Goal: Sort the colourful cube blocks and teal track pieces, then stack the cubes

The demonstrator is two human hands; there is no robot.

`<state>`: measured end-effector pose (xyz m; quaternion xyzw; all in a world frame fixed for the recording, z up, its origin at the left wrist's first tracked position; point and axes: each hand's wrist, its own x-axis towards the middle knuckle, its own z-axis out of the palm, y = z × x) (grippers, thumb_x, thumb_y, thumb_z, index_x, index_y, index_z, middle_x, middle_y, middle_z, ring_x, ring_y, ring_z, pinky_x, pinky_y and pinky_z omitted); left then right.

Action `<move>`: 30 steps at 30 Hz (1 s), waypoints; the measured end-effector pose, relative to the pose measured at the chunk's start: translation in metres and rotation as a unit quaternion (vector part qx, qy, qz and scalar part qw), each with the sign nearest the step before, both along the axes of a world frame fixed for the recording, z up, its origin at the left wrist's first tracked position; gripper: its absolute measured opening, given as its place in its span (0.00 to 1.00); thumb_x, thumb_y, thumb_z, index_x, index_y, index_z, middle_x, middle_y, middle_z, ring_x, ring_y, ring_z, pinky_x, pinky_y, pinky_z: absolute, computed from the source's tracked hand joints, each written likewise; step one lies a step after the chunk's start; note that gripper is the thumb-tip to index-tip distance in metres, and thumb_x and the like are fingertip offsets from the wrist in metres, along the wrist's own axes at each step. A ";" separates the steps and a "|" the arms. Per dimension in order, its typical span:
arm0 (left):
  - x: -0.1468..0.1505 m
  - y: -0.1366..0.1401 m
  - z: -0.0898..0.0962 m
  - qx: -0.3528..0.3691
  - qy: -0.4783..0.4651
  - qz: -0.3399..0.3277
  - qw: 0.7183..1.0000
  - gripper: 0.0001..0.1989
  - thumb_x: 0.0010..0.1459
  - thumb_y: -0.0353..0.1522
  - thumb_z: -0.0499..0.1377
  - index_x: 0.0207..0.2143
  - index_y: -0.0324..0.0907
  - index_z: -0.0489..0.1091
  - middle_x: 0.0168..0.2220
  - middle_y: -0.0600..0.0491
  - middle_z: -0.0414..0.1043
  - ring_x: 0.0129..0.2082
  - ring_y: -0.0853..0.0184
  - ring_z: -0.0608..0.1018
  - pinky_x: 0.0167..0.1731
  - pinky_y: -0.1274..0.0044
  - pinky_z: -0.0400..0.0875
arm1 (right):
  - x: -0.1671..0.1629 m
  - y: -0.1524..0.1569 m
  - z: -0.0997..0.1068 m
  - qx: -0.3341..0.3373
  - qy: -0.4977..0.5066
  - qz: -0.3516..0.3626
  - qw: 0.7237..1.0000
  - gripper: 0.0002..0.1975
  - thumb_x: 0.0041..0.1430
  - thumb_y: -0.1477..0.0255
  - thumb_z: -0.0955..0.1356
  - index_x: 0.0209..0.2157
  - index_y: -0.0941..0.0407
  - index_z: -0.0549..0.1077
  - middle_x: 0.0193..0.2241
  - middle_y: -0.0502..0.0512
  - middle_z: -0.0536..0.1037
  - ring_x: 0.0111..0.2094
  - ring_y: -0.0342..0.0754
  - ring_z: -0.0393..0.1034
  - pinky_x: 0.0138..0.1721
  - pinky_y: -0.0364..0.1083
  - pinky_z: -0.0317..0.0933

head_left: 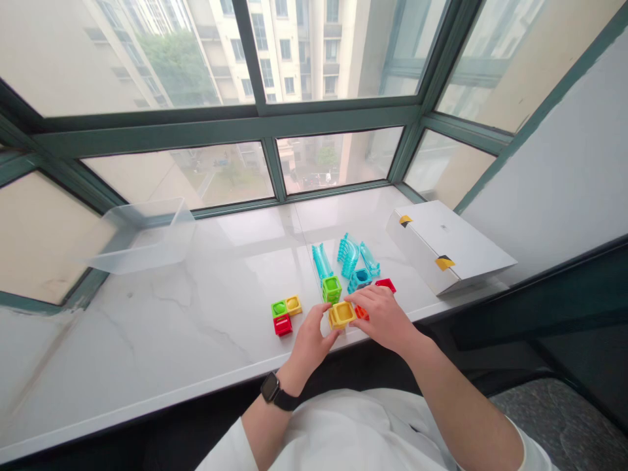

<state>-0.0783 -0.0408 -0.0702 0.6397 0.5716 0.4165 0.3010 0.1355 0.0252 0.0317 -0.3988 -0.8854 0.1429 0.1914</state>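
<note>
Near the front edge of the white marbled sill, a yellow toy block (342, 314) with a hollow top is held between my two hands. My left hand (314, 337) grips its left side with thumb and fingers, a black watch on that wrist. My right hand (380, 315) has its fingers on the block's right side. Just behind stands a green block (331, 289). An orange block (362, 313) lies partly hidden by my right fingers, and a red piece (386, 285) shows beyond that hand.
To the left sit a joined green (279, 308), yellow (293, 304) and red block (282, 325). Behind are clear blue track pieces (348, 255) and a blue block (360, 280). A translucent bin (147, 245) stands left, a white box (454, 242) right, windows behind.
</note>
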 end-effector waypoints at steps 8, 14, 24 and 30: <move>0.003 0.003 -0.008 0.003 -0.017 0.015 1.000 0.33 0.58 0.26 0.66 0.64 0.49 0.61 0.55 0.49 0.75 0.56 0.59 0.80 0.59 0.60 0.75 | -0.016 0.001 -0.006 -0.016 -0.064 -0.028 0.997 0.18 0.59 0.72 0.77 0.51 0.52 0.78 0.47 0.56 0.84 0.52 0.59 0.73 0.53 0.57 0.56; 0.002 0.005 -0.008 -0.012 -0.027 0.012 0.999 0.33 0.56 0.25 0.67 0.62 0.48 0.62 0.55 0.49 0.76 0.55 0.59 0.80 0.60 0.59 0.75 | -0.017 0.003 -0.013 -0.018 -0.074 -0.038 0.996 0.17 0.60 0.70 0.76 0.51 0.52 0.78 0.47 0.57 0.84 0.51 0.58 0.73 0.51 0.56 0.55; 0.003 0.005 -0.001 -0.013 -0.032 0.016 0.999 0.29 0.55 0.24 0.67 0.58 0.48 0.66 0.54 0.49 0.78 0.54 0.59 0.81 0.58 0.60 0.77 | -0.015 0.009 -0.017 -0.010 -0.089 -0.030 0.996 0.17 0.61 0.69 0.76 0.51 0.50 0.79 0.46 0.56 0.85 0.50 0.58 0.72 0.50 0.55 0.55; 0.004 0.004 -0.001 -0.011 -0.033 0.010 0.999 0.25 0.57 0.27 0.68 0.56 0.47 0.69 0.53 0.48 0.78 0.54 0.58 0.81 0.58 0.60 0.76 | -0.014 0.010 -0.017 -0.004 -0.092 -0.023 0.995 0.16 0.60 0.69 0.76 0.51 0.50 0.79 0.46 0.56 0.85 0.51 0.59 0.72 0.52 0.56 0.55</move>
